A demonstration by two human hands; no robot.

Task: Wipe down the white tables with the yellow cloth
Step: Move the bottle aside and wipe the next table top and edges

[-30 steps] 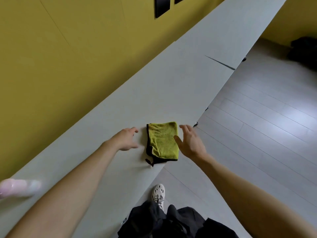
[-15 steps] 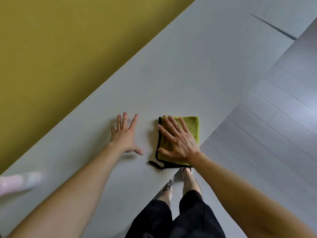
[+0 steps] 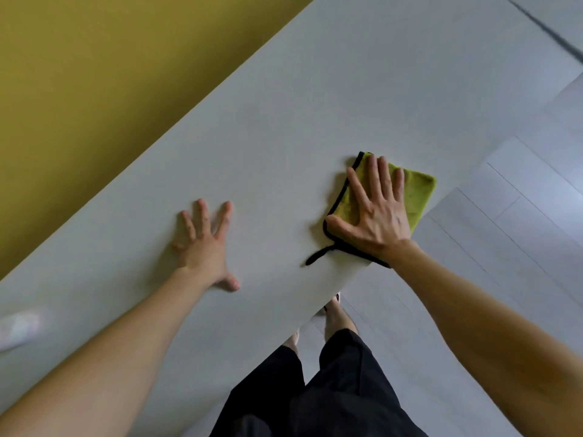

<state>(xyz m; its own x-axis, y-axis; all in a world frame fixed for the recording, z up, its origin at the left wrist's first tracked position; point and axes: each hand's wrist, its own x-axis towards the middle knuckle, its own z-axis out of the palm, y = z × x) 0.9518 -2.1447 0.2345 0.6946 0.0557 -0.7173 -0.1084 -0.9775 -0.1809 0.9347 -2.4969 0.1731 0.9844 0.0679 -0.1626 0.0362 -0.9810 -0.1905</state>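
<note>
Fingers [image 3: 373, 175] of right hand [image 3: 375, 216] press yellow cloth [image 3: 416, 193], seemingly folded.

Soft, even daylight comes from the right of the frame, where the floor [image 3: 520, 216] shows a pale bluish sheen. Faint shadows fall left of the right hand [image 3: 375, 216], yellow cloth [image 3: 416, 190] and left hand [image 3: 205, 244] on the white table [image 3: 284, 105]. The table's near edge bows with wide-angle distortion. The dark seam [image 3: 549, 29] at upper right and the pale object [image 3: 17, 329] at the left edge are blurred.

The white table [image 3: 284, 121] bears a folded yellow cloth [image 3: 416, 197] at its near edge, my left hand [image 3: 205, 250] flat on the surface, apart from it, and a blurred pale object [image 3: 17, 329] farther left.
</note>
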